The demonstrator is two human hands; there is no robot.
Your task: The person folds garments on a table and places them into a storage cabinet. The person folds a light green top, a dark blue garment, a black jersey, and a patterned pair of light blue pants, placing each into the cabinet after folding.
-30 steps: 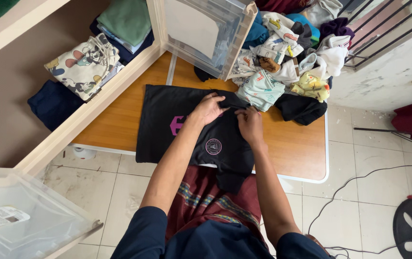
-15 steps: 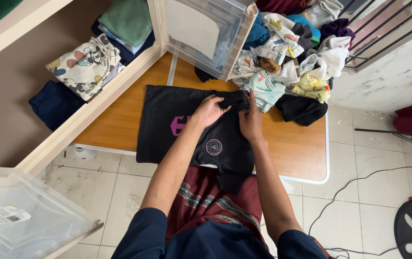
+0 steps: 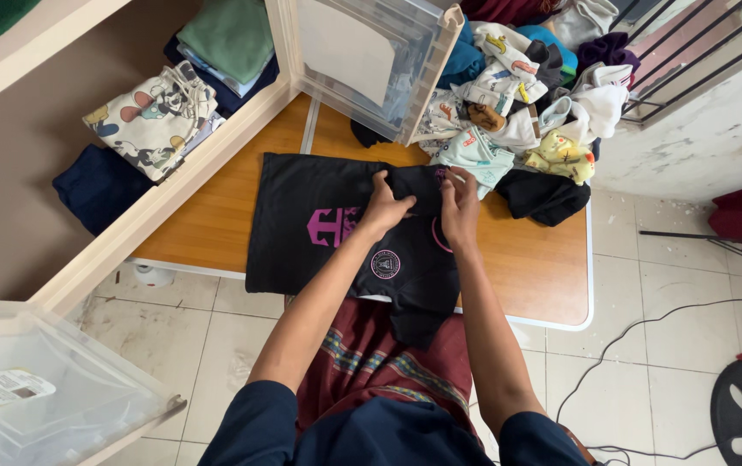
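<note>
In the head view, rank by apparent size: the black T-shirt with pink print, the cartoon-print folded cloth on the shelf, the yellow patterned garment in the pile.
1. Black T-shirt with pink print, largest.
2. Cartoon-print folded cloth.
3. Yellow patterned garment, smallest, though partly buried.

Down in the near-left corner, a clear plastic bin (image 3: 51, 388) carries a small white rectangular label (image 3: 4, 387) with dark print on its side. Up top, a second clear bin (image 3: 371, 60) shows a large plain white sheet (image 3: 345, 47) inside its wall.
</note>
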